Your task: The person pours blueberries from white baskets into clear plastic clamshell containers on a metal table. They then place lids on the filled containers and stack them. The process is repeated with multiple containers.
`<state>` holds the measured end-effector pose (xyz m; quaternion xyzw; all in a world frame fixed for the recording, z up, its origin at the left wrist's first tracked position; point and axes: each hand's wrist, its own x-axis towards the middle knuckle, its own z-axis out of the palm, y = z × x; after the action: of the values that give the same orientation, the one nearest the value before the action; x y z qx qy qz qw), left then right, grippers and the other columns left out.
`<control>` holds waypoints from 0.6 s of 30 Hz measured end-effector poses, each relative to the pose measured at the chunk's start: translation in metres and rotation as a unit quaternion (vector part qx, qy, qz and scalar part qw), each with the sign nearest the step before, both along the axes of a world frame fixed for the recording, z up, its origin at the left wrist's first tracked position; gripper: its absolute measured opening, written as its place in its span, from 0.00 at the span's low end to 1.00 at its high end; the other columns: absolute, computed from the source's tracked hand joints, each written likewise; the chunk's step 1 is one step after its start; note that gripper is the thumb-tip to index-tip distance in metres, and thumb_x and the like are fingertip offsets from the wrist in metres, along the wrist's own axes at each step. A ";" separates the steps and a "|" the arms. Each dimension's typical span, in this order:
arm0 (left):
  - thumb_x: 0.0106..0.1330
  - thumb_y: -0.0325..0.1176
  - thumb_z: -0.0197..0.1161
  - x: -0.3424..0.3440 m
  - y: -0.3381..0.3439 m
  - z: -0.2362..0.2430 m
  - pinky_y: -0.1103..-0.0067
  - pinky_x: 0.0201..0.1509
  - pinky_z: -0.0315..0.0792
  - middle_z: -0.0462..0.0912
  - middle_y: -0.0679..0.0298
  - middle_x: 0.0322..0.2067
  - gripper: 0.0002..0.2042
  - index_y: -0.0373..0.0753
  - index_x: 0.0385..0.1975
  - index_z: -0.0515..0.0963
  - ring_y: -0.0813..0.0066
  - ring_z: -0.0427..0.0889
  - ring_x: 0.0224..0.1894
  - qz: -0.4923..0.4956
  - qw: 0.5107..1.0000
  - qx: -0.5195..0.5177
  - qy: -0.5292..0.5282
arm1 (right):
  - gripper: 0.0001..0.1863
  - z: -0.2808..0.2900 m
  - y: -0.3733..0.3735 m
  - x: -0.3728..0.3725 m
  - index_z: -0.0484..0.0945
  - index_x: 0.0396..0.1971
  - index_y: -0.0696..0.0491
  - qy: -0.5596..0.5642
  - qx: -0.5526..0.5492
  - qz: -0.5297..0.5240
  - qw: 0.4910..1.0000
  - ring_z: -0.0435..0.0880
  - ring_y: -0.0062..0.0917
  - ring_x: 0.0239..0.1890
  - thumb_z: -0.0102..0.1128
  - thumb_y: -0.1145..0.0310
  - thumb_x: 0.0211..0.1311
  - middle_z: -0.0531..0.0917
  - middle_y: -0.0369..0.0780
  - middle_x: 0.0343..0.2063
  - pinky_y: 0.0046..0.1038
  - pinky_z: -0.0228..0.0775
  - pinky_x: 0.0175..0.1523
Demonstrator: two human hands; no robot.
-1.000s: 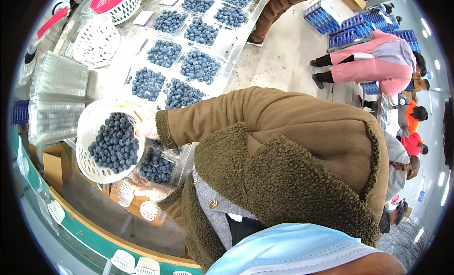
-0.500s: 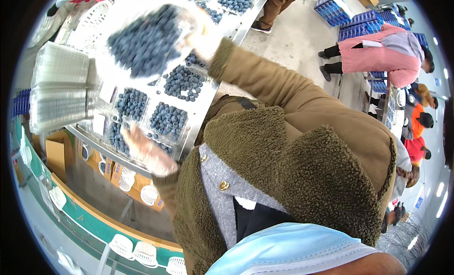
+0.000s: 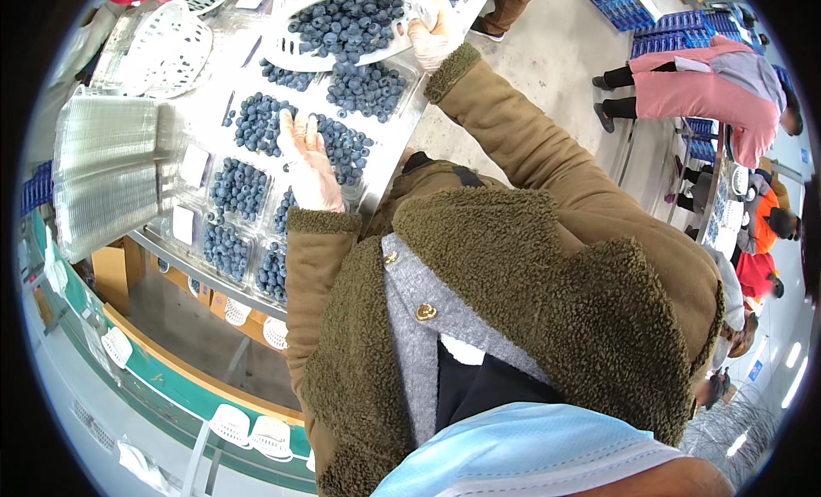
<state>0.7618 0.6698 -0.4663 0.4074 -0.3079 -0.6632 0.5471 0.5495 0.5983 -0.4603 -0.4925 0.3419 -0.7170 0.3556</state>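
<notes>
My right hand (image 3: pixel 434 37), in a clear glove, grips the right rim of a white basket (image 3: pixel 272 44) at the far part of the table. The basket tilts toward me, and its blueberries (image 3: pixel 346 25) reach the near lip, just above a clear punnet of blueberries (image 3: pixel 368 91). My gloved left hand (image 3: pixel 310 165) reaches in among the filled punnets with its fingers stretched out. Its fingertips are at the edge of one heap of blueberries (image 3: pixel 259 122), and no held thing shows in it. Nearer punnets (image 3: pixel 239 189) hold blueberries too.
Tall stacks of clear empty punnets (image 3: pixel 107 168) stand at the table's left edge, with a white basket (image 3: pixel 175 52) beyond them. Below runs a green-topped bench (image 3: pixel 171 377) with white baskets. Several people work on the right, near stacked blue cartons (image 3: pixel 620 5).
The white basket has moved away and slightly right with my right hand. My left hand has gone from the nearest punnets up and right to the middle ones.
</notes>
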 end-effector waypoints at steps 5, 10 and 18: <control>0.66 0.51 0.41 -0.001 -0.003 -0.002 0.69 0.66 0.44 0.55 0.51 0.60 0.29 0.41 0.63 0.50 0.58 0.53 0.63 0.040 0.982 -0.101 -0.157 | 0.26 0.012 0.002 -0.024 0.52 0.60 0.54 0.058 -0.001 -0.004 0.998 0.71 0.16 0.40 0.44 0.72 0.63 0.70 0.36 0.48 0.18 0.65 0.42; 0.63 0.42 0.51 0.003 -0.006 -0.009 0.65 0.65 0.49 0.56 0.49 0.59 0.27 0.39 0.60 0.55 0.52 0.54 0.62 -0.077 0.748 -0.191 -0.631 | 0.28 0.020 -0.004 -0.032 0.52 0.60 0.57 0.094 0.001 -0.025 0.995 0.66 0.23 0.54 0.48 0.70 0.61 0.68 0.40 0.52 0.22 0.57 0.57; 0.59 0.32 0.55 0.009 0.026 -0.020 0.64 0.60 0.55 0.61 0.47 0.55 0.26 0.36 0.58 0.58 0.48 0.60 0.57 -0.108 0.707 -0.320 -0.621 | 0.31 0.021 0.000 -0.041 0.54 0.59 0.56 0.063 0.050 -0.031 0.996 0.65 0.25 0.55 0.39 0.85 0.51 0.67 0.40 0.53 0.24 0.57 0.58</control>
<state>0.7711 0.6957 -0.4859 0.4911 -0.8141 -0.1770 0.2546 0.5087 0.5984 -0.4391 -0.5073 0.4143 -0.6772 0.3352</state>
